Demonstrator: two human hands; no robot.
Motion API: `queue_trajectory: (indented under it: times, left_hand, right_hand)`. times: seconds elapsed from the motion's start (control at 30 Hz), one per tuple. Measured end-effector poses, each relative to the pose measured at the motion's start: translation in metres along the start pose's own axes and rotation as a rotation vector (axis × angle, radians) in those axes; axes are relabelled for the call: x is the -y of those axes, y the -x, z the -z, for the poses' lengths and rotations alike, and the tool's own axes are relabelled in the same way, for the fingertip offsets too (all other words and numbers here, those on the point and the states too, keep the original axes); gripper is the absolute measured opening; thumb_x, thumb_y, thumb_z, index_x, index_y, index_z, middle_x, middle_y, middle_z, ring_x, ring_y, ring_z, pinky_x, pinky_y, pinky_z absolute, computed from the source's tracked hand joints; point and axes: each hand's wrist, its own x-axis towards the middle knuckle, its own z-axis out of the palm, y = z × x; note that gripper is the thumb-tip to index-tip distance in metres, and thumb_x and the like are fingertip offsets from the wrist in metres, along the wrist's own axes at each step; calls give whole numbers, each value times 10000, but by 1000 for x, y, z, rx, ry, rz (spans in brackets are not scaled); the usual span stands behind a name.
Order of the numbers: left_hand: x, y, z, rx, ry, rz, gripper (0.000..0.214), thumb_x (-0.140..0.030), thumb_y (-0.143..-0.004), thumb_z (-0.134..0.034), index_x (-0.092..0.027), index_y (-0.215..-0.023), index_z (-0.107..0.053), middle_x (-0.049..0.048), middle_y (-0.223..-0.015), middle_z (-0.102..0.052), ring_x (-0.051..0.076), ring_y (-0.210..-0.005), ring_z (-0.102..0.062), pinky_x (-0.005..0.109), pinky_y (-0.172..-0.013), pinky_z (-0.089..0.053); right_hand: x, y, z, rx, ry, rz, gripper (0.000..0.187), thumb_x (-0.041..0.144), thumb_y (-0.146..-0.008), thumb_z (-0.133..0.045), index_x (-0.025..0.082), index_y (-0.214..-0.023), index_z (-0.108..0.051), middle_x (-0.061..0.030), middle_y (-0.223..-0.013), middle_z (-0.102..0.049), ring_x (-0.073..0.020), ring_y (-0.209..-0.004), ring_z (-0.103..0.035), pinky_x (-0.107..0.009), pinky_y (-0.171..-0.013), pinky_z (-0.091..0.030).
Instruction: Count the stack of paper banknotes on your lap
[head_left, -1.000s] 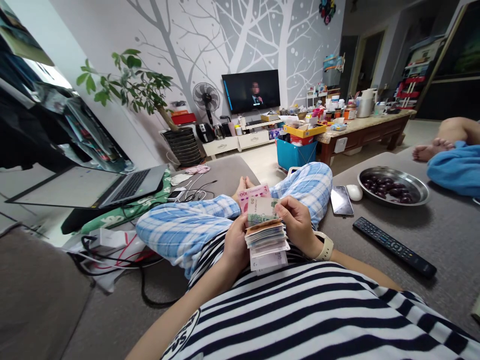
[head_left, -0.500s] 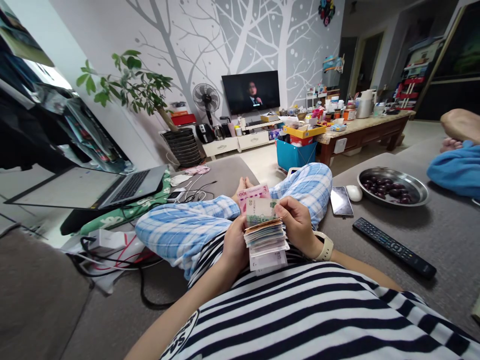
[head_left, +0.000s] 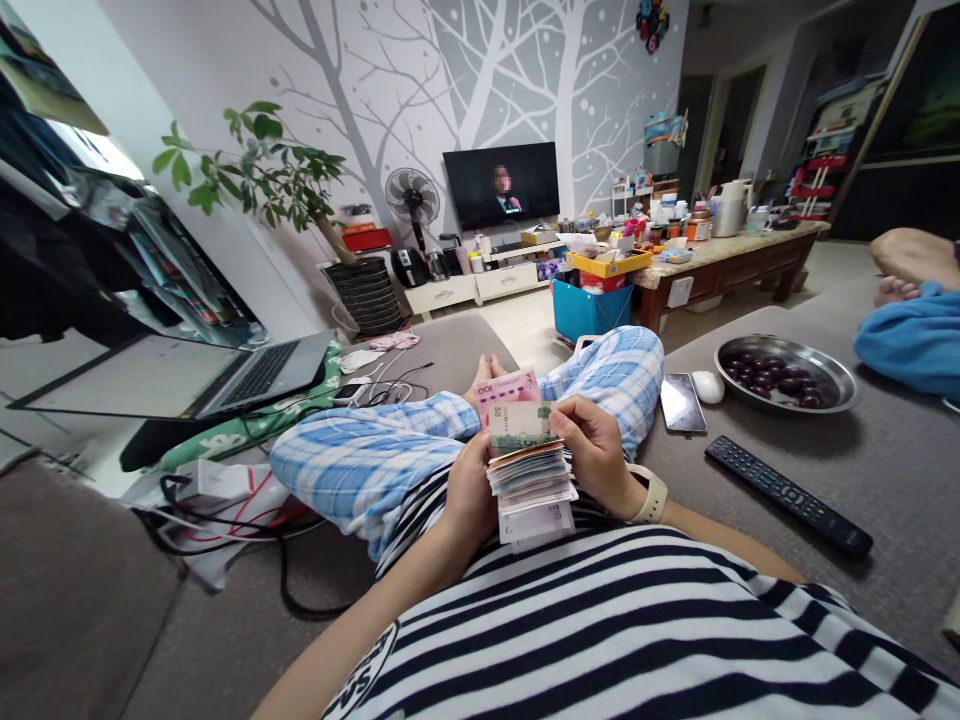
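Above my lap, my left hand (head_left: 472, 487) is closed around the left side of a thick, folded stack of banknotes (head_left: 532, 478). My right hand (head_left: 596, 455) pinches the right edge of a green 50 banknote (head_left: 517, 422) at the top of the stack. Behind it, a pink 100 banknote (head_left: 506, 388) stands up. Many note edges fan toward me, and a pale note hangs lowest. The left fingertips are hidden behind the stack. A pale watch (head_left: 651, 493) is on my right wrist.
On the sofa to my right lie a remote (head_left: 787, 495), a phone (head_left: 682, 402), a white mouse (head_left: 707, 386) and a metal bowl (head_left: 840, 400) of dark round fruit. Another person's leg (head_left: 911, 325) is beyond. An open laptop (head_left: 262, 380) and tangled cables (head_left: 247, 520) are left.
The green note's upper part has tilted slightly toward me, and the pink note behind has shifted a little left. Both hands stay almost in place.
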Motion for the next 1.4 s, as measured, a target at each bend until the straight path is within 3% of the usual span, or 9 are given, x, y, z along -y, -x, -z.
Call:
queue_trajectory:
  times: [0.47, 0.7, 0.93, 1.13, 1.4]
  left_hand:
    - [-7, 6, -9, 57, -26, 15, 163, -295, -512, -708, -177, -606, -644, 10, -627, -668, 261, -770, -669, 343, -700, -545]
    - [-2, 1, 2, 23, -122, -75, 174, -257, -514, -731, -212, -525, -563, 17, -655, -681, 266, -801, -652, 340, -716, -533]
    - [2, -2, 5, -5, -124, -74, 219, -271, -536, -745, -215, -526, -534, -1, -633, -655, 243, -750, -640, 344, -714, -535]
    - [1, -2, 1, 36, -86, -49, 216, -304, -533, -752, -205, -554, -561, 2, -641, -659, 249, -777, -655, 334, -710, -531]
    - [8, -7, 13, 36, -122, -83, 159, -275, -561, -760, -202, -602, -625, 10, -662, -686, 254, -781, -661, 325, -694, -528]
  right_hand:
    - [0, 0, 0, 7, -2, 1, 259, 402, -951, -587, 211, -780, -624, 15, -666, -562, -153, -626, -476, -296, -608, -379]
    - [2, 1, 0, 20, 8, 19, 262, 396, -960, -576, 210, -782, -627, 11, -682, -576, -152, -635, -488, -292, -612, -390]
    - [3, 1, 0, 18, 23, 10, 282, 427, -957, -571, 213, -783, -629, 9, -679, -576, -157, -640, -490, -294, -616, -399]
    - [2, 1, 0, 22, 3, 9, 277, 415, -959, -575, 211, -779, -627, 11, -677, -568, -152, -628, -485, -290, -608, -389]
    - [2, 1, 0, 20, 9, 13, 272, 407, -961, -576, 210, -781, -627, 12, -686, -579, -152, -637, -493, -290, -619, -395]
